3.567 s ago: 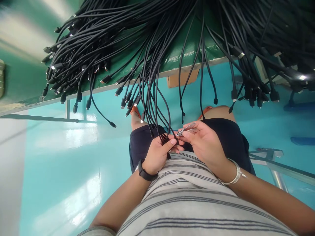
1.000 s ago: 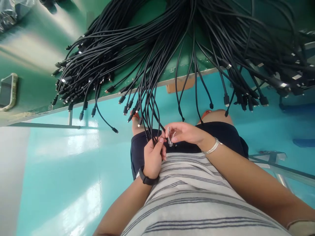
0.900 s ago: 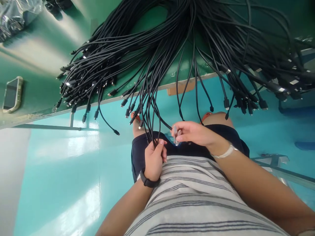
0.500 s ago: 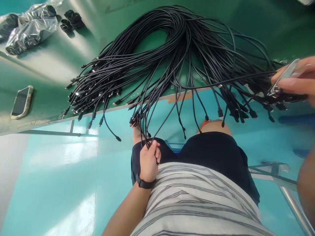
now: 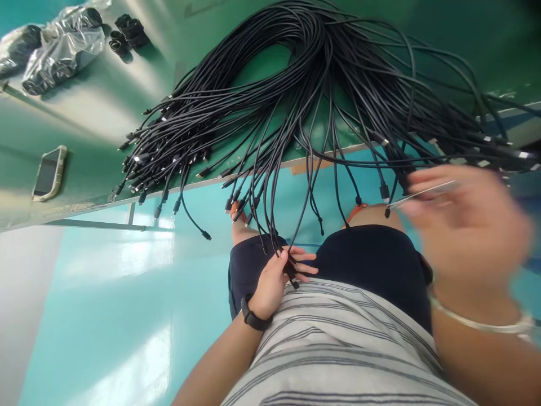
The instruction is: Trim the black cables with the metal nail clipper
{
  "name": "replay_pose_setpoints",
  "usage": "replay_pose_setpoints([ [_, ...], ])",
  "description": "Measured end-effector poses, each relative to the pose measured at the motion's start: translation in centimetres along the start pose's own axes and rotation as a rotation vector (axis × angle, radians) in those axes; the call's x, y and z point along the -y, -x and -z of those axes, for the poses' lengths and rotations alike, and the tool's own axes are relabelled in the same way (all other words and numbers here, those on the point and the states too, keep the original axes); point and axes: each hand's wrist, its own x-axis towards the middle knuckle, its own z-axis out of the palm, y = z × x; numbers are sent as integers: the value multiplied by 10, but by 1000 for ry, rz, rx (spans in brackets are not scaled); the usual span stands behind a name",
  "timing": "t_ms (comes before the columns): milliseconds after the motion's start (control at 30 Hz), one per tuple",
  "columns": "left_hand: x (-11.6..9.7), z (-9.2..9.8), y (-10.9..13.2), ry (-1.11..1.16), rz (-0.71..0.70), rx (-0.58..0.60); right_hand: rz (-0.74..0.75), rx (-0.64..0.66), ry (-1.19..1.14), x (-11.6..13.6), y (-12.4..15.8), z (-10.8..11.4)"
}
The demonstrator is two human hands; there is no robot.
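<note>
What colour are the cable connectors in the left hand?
Black; the cable connectors in the left hand show best in the head view.

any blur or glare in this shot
In the head view, the right hand and its silver metal tool are blurred, while the left hand looks sharper; also in the head view, glare brightens the turquoise floor and green table at left.

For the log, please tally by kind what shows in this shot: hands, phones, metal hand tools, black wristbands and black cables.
Hands: 2, the left hand and the right hand
Phone: 1
Metal tool: 1
Black wristband: 1
Black cables: too many overlap to count
Total without the cables: 5
</note>
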Motion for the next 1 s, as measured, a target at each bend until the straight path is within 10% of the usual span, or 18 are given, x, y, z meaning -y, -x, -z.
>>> replay_pose_setpoints([
  [100,2,3,-5,-48,-40,-62,-150,500,-285,15,27,-54],
  [233,5,9,-11,-128,-116,-204,-285,753,-395,9,38,-101],
  [433,7,15,-13,-73,-162,-329,-446,747,-509,5,35,-100],
  [767,-8,2,-4,-32,23,103,-537,619,-720,5,26,-99],
  [1000,-6,-3,-4,-43,-91,66,-532,607,-882,8,32,-98],
])
